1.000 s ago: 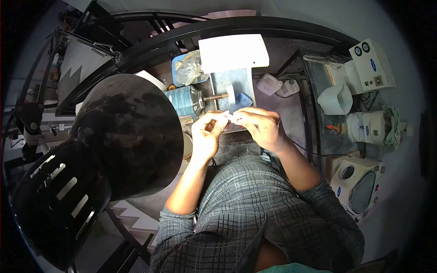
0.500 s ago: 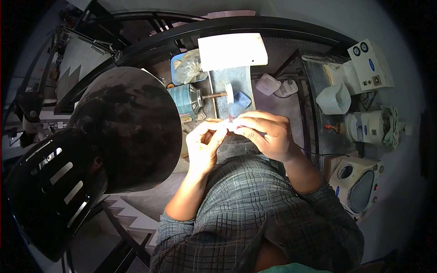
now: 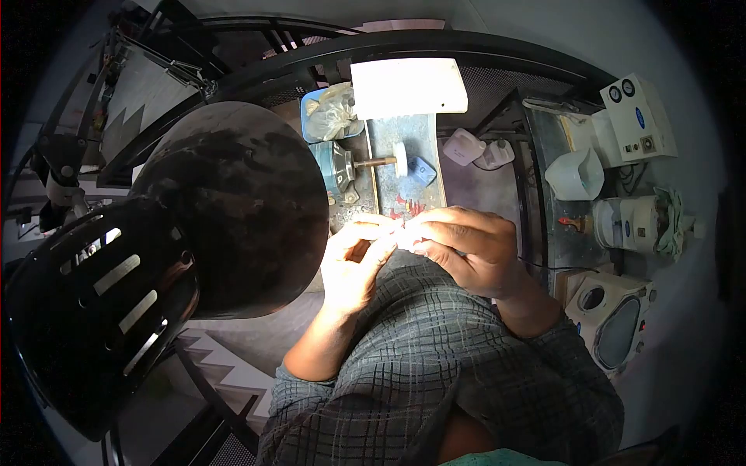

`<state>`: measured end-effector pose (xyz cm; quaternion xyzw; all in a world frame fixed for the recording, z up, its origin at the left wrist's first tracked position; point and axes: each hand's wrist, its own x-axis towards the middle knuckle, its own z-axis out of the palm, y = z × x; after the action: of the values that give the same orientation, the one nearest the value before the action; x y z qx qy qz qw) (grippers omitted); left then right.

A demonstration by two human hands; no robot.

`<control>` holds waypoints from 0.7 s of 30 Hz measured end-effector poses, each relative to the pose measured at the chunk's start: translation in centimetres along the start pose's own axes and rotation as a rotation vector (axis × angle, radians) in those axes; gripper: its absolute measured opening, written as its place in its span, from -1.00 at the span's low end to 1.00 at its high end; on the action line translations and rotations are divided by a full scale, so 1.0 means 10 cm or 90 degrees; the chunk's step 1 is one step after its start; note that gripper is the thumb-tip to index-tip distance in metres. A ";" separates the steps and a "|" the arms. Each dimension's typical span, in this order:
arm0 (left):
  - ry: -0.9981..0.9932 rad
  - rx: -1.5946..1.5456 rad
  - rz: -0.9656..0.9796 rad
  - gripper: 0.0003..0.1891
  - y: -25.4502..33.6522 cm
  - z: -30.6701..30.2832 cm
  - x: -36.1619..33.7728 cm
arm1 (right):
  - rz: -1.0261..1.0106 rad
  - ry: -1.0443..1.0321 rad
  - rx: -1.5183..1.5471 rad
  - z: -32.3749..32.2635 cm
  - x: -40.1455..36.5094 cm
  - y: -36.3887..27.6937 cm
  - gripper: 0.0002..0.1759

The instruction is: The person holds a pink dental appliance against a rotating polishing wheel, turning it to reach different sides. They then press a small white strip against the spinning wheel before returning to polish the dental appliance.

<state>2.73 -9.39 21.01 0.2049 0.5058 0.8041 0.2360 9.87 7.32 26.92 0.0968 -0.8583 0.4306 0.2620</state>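
Under the bright lamp, my left hand (image 3: 353, 268) and my right hand (image 3: 474, 248) meet in front of my body. Between their fingertips is a small pale piece (image 3: 403, 234) with pinkish-red parts; glare and fingers hide its exact kind. Both hands are closed in a pinch on it, the left from its left side and the right from its right. Just beyond the fingers, several small red pieces (image 3: 406, 206) lie in the metal tray (image 3: 381, 128). Past them stands a blue-green bench motor (image 3: 336, 167) with a white wheel (image 3: 401, 159) on its shaft.
A large black lamp shade (image 3: 233, 217) fills the left, close to my left hand. A blue block (image 3: 422, 171) lies by the wheel, under a white panel (image 3: 409, 87). Plastic jugs (image 3: 464, 147) stand to the right; machines (image 3: 637, 120) and a white pitcher (image 3: 575, 174) sit farther right.
Both hands have come slightly nearer my body, still pinching the small piece. The red pieces in the tray show more clearly. The whole view has shifted a little.
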 end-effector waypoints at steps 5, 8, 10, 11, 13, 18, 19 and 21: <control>-0.015 -0.008 0.011 -0.88 0.00 0.00 -0.01 | 0.015 -0.001 0.007 0.01 -0.02 0.00 -0.84; -0.018 0.003 0.012 -0.88 -0.01 0.00 -0.01 | 0.017 -0.002 0.009 0.02 -0.02 0.01 -0.85; -0.013 0.009 0.005 -0.88 -0.01 0.00 -0.01 | 0.019 -0.001 0.009 0.02 -0.01 0.01 -0.85; -0.014 0.009 0.005 -0.88 -0.01 -0.01 0.00 | 0.023 -0.002 0.011 0.03 -0.02 0.03 -0.86; -0.002 0.008 -0.019 -0.88 -0.01 -0.02 0.00 | 0.027 -0.003 0.011 0.03 -0.03 0.04 -0.86; -0.013 0.054 0.024 -0.84 -0.07 -0.04 0.03 | 0.052 -0.020 0.023 0.05 -0.05 0.08 -0.84; -0.017 0.089 0.048 -0.82 -0.08 -0.04 0.04 | 0.053 -0.020 0.023 0.06 -0.05 0.09 -0.84; -0.011 0.119 0.062 -0.79 -0.10 -0.04 0.05 | 0.045 -0.011 0.014 0.07 -0.06 0.12 -0.85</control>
<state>2.30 -8.97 20.00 0.2572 0.5659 0.7622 0.1806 9.67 7.41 25.41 0.0733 -0.8586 0.4481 0.2380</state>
